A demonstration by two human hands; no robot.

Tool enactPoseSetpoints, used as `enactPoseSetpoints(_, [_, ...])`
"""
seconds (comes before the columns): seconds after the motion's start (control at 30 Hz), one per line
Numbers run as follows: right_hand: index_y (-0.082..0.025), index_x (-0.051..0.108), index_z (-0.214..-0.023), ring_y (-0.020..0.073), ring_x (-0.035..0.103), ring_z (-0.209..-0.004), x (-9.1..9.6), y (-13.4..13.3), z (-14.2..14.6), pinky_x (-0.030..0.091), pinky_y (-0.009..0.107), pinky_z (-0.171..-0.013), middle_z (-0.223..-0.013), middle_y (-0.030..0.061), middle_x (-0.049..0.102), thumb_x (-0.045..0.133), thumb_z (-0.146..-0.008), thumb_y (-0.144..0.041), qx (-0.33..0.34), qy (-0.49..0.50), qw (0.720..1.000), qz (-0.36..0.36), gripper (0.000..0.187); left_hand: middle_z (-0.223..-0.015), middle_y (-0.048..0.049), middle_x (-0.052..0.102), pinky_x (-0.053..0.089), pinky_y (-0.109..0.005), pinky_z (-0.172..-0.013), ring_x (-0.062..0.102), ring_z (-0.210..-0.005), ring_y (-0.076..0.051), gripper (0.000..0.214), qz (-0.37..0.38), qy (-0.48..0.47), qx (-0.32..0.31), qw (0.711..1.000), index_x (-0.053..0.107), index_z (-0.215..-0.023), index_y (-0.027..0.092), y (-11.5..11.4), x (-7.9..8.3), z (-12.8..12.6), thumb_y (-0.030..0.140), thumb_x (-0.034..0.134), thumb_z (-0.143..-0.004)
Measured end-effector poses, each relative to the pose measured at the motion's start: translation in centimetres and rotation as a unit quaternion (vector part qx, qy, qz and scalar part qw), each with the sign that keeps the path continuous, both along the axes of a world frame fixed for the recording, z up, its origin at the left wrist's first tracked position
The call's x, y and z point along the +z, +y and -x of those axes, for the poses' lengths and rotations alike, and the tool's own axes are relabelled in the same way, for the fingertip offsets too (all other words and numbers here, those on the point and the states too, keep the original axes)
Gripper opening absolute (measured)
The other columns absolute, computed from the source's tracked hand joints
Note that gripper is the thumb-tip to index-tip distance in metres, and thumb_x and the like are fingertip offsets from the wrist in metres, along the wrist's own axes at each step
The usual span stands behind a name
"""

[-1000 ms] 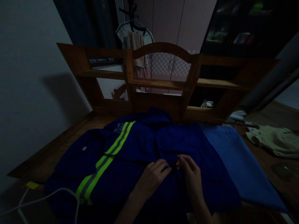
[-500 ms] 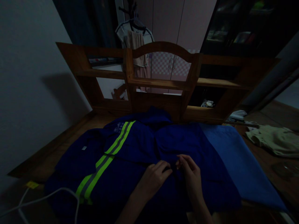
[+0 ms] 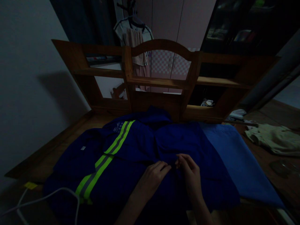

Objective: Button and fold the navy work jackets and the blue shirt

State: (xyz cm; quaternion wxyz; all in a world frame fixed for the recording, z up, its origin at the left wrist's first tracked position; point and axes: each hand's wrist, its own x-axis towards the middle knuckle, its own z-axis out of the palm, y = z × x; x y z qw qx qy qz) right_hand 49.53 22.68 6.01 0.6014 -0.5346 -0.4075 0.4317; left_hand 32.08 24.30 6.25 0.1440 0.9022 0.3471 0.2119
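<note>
A dark blue work jacket with yellow-green and grey reflective stripes lies spread out before me. My left hand rests on its lower middle, fingers curled and pinched together on the blue cloth. Just to the right, my right hand is closed too, thumb against fingertips, at the same part of the jacket. The fingertips of both hands sit close together but apart. Dim light hides the fine detail between them. Beside the jacket on the right lies a lighter blue cloth.
A wooden headboard with shelves stands behind the jacket. A white cable loops at the lower left, near a yellow tag. Pale green clothing lies at the far right. Clothes hang on a rack beyond.
The view has shifted slightly. My left hand's thumb and fingers have drawn closer together; both hands stay at the same part of the jacket.
</note>
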Motion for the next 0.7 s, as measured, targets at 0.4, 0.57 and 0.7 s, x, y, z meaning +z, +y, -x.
enactPoseSetpoints(0.4, [-0.019,0.063,-0.094,0.0133,0.053,-0.069,0.1,0.1,0.1,0.042,0.025,-0.066,-0.074,0.0009,0.060,0.057,-0.087,-0.035,-0.004,-0.006,1.000,0.002,0.018,-0.105,-0.0036,0.062,0.051,-0.033,-0.085,0.058,-0.097,-0.018,0.038,-0.022,-0.001,-0.020,1.000,0.046,-0.128,0.021,0.5,-0.9,0.3,0.012,0.046,-0.091])
enactPoseSetpoints(0.57, [-0.019,0.064,-0.094,0.0135,0.053,-0.068,0.1,0.2,0.1,0.041,0.025,-0.066,-0.074,0.0012,0.061,0.056,-0.087,-0.035,-0.005,-0.013,1.000,-0.001,0.019,-0.100,-0.0039,0.060,0.051,-0.033,-0.082,0.056,-0.094,-0.018,0.028,-0.034,0.002,0.017,0.999,0.053,-0.118,0.020,0.5,-1.5,-0.3,0.012,0.045,-0.092])
enactPoseSetpoints(0.7, [-0.019,0.063,-0.094,0.0134,0.053,-0.069,0.2,0.1,0.1,0.041,0.024,-0.066,-0.074,0.0007,0.060,0.055,-0.088,-0.035,-0.002,-0.020,1.000,0.003,0.019,-0.095,-0.0045,0.058,0.051,-0.033,-0.081,0.055,-0.092,-0.017,0.023,-0.047,-0.001,0.038,0.998,0.055,-0.110,0.018,0.5,-1.5,-0.8,0.012,0.041,-0.093])
